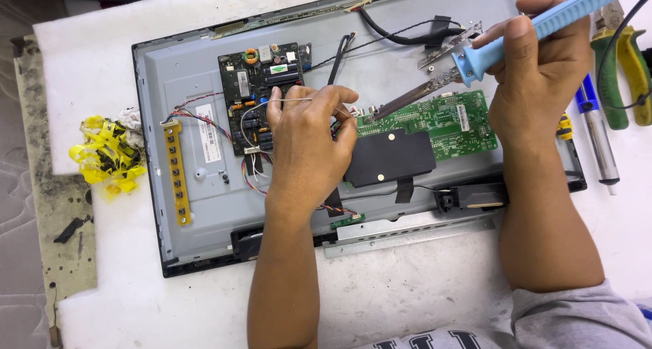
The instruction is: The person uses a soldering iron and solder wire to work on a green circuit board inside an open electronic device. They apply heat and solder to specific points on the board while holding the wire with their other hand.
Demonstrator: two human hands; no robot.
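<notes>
The back cover is already off the flat grey metal screen chassis, baring 2 boards. The right hand is clamped around the blue-handled soldering iron, whose long axis slants from upper right to lower left, its tip touching the left edge of the green circuit board. The left hand pinches thin silvery solder wire beside it. Judging by this, the joint looks unfinished.
</notes>
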